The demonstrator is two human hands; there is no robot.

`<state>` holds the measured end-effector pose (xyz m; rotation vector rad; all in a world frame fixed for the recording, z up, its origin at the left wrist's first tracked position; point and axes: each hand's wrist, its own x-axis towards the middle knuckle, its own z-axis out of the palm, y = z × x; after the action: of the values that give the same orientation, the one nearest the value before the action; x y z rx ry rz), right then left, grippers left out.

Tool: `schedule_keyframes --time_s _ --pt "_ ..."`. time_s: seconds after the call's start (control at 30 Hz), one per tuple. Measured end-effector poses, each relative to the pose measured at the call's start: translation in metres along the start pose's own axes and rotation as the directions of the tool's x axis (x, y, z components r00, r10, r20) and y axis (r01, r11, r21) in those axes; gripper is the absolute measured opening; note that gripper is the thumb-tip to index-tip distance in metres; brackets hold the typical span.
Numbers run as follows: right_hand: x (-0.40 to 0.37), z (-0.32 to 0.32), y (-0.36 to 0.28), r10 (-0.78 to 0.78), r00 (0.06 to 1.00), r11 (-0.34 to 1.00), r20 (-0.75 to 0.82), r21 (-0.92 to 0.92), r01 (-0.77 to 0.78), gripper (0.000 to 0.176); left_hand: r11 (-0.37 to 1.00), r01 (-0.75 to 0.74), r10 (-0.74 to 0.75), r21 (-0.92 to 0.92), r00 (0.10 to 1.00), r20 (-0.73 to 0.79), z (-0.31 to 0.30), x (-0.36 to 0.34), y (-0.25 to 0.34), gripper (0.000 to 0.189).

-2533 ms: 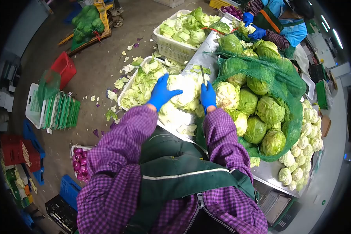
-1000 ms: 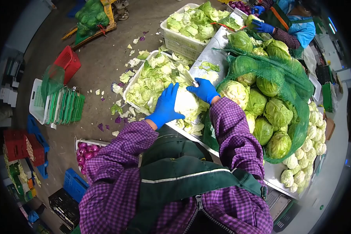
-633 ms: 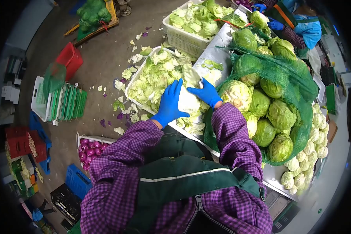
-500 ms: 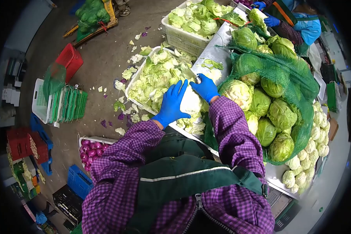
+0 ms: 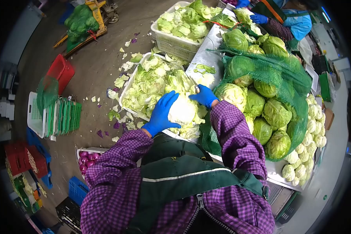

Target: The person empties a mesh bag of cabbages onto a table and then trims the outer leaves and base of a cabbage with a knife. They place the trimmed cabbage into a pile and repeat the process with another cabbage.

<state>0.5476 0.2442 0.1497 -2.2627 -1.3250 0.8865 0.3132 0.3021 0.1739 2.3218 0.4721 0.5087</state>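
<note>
A pale, stripped cabbage (image 5: 182,110) sits over the near end of a white crate (image 5: 123,102) heaped with loose leaves. My left hand (image 5: 162,116), in a blue glove, cups its left side with the thumb along the near side. At the cabbage's upper right is my gloved right hand (image 5: 205,96), its fingers closed round what looks like a small knife (image 5: 197,89). Only a short shiny part of that tool shows; the rest is hidden or too fine to make out. Trimmed leaves (image 5: 189,130) lie beneath the cabbage.
Right of my hands, a green net (image 5: 300,87) holds whole cabbages (image 5: 277,113) on a metal table (image 5: 212,48). Trimmed cabbages (image 5: 300,171) are piled beyond. Another leaf-filled crate (image 5: 175,43) stands ahead. A co-worker's gloved hand (image 5: 259,18) is at the far end. Red onions (image 5: 87,160) sit lower left.
The view has shifted slightly. My right hand has drawn a little away from the cabbage's top, and more of its pale surface shows between my hands. My left hand still holds it.
</note>
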Motion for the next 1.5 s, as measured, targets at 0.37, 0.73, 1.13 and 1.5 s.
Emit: schedule_keyframes --time_s 0.37,0.73,1.13,1.5 --pt "-0.013 0.032 0.023 0.155 0.958 0.985 -0.241 0.117 -0.13 0.071 0.94 0.09 -0.091 -0.328 0.996 0.012 -0.008 -0.006 -0.048 0.116" --pt "-0.067 0.011 -0.05 0.302 0.938 0.639 0.172 0.694 -0.333 0.038 0.676 0.232 -0.089 -0.7 0.968 0.235 -0.021 0.022 -0.074 0.109" --pt "0.008 0.071 -0.156 0.089 0.983 0.909 -0.159 0.416 -0.015 0.103 0.15 0.249 -0.725 -0.957 0.685 0.065 -0.097 -0.029 -0.095 0.079" --pt "0.065 0.096 -0.19 -0.267 0.961 0.835 -0.07 0.482 0.266 0.066 0.292 0.053 -0.786 -0.955 0.583 -0.207 -0.137 -0.061 -0.118 0.082"
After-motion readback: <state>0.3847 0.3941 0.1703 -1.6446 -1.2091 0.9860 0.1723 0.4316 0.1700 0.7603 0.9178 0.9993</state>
